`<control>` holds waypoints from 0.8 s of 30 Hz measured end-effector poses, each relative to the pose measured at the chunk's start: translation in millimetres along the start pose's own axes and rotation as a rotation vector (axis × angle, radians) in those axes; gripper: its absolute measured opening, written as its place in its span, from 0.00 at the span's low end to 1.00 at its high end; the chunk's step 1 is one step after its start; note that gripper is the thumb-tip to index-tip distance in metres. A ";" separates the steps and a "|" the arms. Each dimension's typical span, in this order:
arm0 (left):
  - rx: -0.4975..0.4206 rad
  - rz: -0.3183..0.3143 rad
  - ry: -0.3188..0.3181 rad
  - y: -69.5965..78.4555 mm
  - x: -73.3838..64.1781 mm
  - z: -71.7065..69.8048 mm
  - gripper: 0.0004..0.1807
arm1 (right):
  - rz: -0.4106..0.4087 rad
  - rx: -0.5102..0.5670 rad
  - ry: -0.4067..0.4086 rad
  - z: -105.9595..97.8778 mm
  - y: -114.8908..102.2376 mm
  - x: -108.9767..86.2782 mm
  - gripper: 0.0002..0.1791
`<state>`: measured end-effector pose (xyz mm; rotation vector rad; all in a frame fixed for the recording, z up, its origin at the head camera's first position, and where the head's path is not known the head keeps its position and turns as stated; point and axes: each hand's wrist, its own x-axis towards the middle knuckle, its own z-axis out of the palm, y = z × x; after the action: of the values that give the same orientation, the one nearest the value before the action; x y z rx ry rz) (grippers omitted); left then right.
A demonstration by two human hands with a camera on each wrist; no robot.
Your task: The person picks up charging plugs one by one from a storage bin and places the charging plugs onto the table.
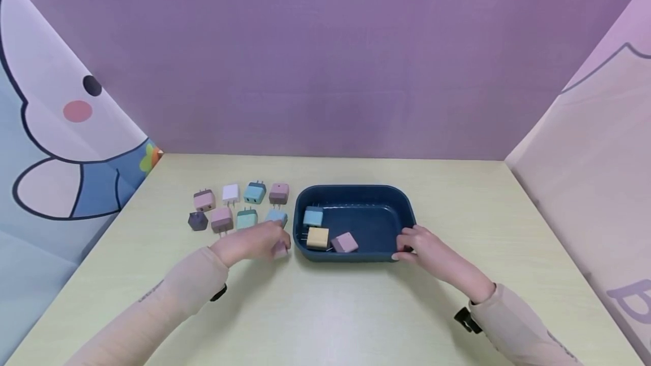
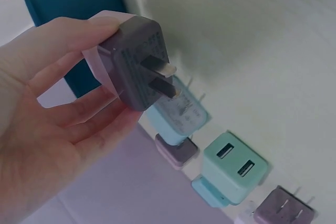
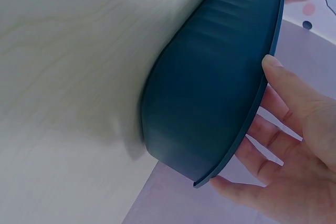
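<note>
My left hand [image 1: 256,240] grips a pink-and-purple charger plug [image 2: 131,59] between thumb and fingers, just left of a dark blue plastic basin [image 1: 356,187]. In the left wrist view, the plug's two metal prongs point away from the palm. At the basin's near right corner, my right hand [image 1: 429,250] holds the rim, the thumb [image 3: 273,62] on its edge and the other fingers along it. Inside the basin lie a blue charger plug [image 1: 313,217], a yellow one [image 1: 317,238] and a pink one [image 1: 345,242], all toward the left side.
Left of the basin, several charger plugs lie in two rough rows, among them a white one [image 1: 230,193], a green one [image 1: 247,218] and a dark purple one [image 1: 198,221]. A purple cloth wall [image 1: 330,72] rises behind the table [image 1: 335,321].
</note>
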<state>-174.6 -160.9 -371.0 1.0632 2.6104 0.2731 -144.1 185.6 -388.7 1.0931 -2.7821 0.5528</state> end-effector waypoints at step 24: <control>-0.022 -0.028 -0.017 -6.2 -2.2 14.0 0.14 | 0.002 0.008 0.001 -1.6 -2.4 -1.1 0.10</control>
<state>-172.2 -166.0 -385.4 1.0165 2.5988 0.2839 -141.7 185.3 -386.8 1.0916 -2.7832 0.5653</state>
